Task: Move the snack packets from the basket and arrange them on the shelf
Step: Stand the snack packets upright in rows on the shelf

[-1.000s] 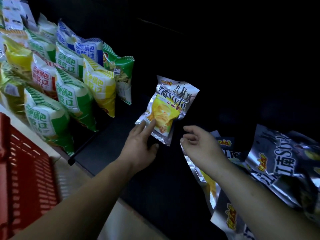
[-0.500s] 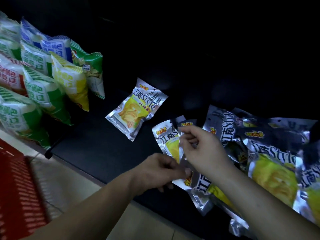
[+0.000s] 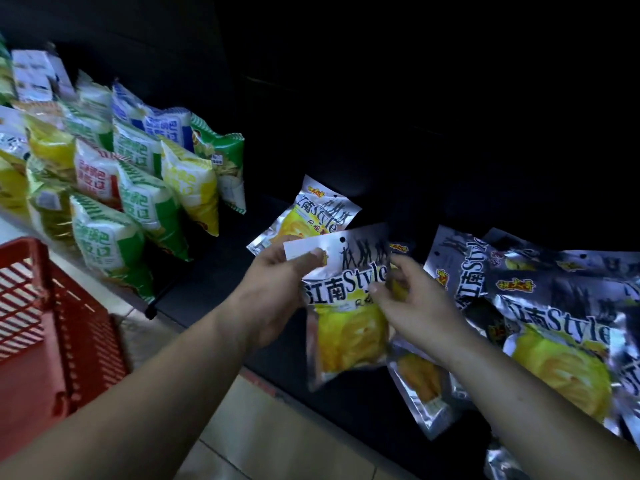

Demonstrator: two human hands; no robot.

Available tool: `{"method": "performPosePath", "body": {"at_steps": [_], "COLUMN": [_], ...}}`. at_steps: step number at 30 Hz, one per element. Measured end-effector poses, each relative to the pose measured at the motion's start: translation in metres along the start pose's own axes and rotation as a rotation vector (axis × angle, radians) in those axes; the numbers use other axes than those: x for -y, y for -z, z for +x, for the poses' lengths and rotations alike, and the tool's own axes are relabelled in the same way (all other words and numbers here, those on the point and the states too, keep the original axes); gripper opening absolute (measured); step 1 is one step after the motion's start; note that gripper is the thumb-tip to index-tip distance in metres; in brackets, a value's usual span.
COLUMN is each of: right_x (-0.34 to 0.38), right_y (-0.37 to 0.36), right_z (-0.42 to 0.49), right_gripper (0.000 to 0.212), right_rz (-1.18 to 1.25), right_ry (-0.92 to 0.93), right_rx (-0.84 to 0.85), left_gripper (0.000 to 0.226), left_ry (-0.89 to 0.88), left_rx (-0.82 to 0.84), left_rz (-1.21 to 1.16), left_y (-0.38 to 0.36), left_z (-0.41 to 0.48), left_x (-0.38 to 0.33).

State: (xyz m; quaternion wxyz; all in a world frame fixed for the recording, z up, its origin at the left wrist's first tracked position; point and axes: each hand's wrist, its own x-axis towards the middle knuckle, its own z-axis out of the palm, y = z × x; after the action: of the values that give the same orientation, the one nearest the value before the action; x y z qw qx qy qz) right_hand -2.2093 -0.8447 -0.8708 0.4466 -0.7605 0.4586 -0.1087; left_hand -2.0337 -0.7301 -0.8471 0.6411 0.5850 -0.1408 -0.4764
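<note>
A silver and yellow snack packet (image 3: 349,327) hangs upright above the front of the dark shelf (image 3: 221,296). My left hand (image 3: 277,289) pinches its top left corner. My right hand (image 3: 412,306) grips its right edge. Behind it another silver packet (image 3: 304,216) leans on the shelf. A heap of the same silver packets (image 3: 554,306) lies to the right. One more silver packet (image 3: 419,386) lies under my right wrist. The red basket (image 3: 52,327) stands at the lower left; its inside is hidden.
Rows of green, yellow, red and blue snack bags (image 3: 114,188) stand on the shelf's left part. The back of the shelf is dark. Pale floor tiles (image 3: 277,438) show below the shelf edge.
Both hands lifted a silver packet from the heap and brought it left toward the leaning packet. One second ago my left hand was touching the leaning packet.
</note>
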Motion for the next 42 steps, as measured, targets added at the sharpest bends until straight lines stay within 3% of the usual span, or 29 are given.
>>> {"method": "performPosePath", "body": {"at_steps": [3,7,11,15,19,22,25,28,36,42], "right_x": [0.011,0.023,0.029,0.032,0.038,0.034,0.031,0.031,0.029,0.033], "right_y": [-0.015,-0.035,-0.055,-0.071,-0.078,-0.084,-0.09,-0.094,-0.096,-0.099], "right_z": [0.005,0.005,0.009,0.017,0.016,0.02,0.023,0.018,0.015,0.012], "right_gripper": [0.065,0.089,0.093,0.094,0.095,0.074,0.059,0.064,0.065,0.09], "right_rz": [0.244,0.342,0.352,0.322,0.25,0.184,0.197,0.157,0.134,0.065], "right_ry": [0.019,0.105,0.102,0.137,0.231,0.247,0.241,0.215,0.194,0.155], "right_rx": [0.017,-0.072,-0.199,-0.167,-0.134,-0.135,-0.125,-0.105,-0.145,-0.032], "left_gripper": [0.007,0.012,0.023,0.019,0.026,0.028,0.021,0.009,0.015,0.017], "left_ry": [-0.085,-0.211,0.024,0.05,0.008,-0.045,-0.104,-0.126,-0.151,-0.223], "left_rx": [-0.058,-0.197,-0.227,-0.203,-0.166,-0.115,-0.195,-0.286,-0.372,-0.431], "left_rz": [0.031,0.113,0.158,0.243,0.149,0.123,0.139,0.119,0.298,0.396], "left_y": [0.011,0.031,0.054,0.075,0.086,0.085,0.081,0.079,0.091,0.096], "left_z": [0.005,0.018,0.02,0.018,0.024,0.02,0.014,0.012,0.014,0.028], "left_x": [-0.002,0.001,0.028,0.054,0.044,0.039,0.039,0.037,0.036,0.035]}}
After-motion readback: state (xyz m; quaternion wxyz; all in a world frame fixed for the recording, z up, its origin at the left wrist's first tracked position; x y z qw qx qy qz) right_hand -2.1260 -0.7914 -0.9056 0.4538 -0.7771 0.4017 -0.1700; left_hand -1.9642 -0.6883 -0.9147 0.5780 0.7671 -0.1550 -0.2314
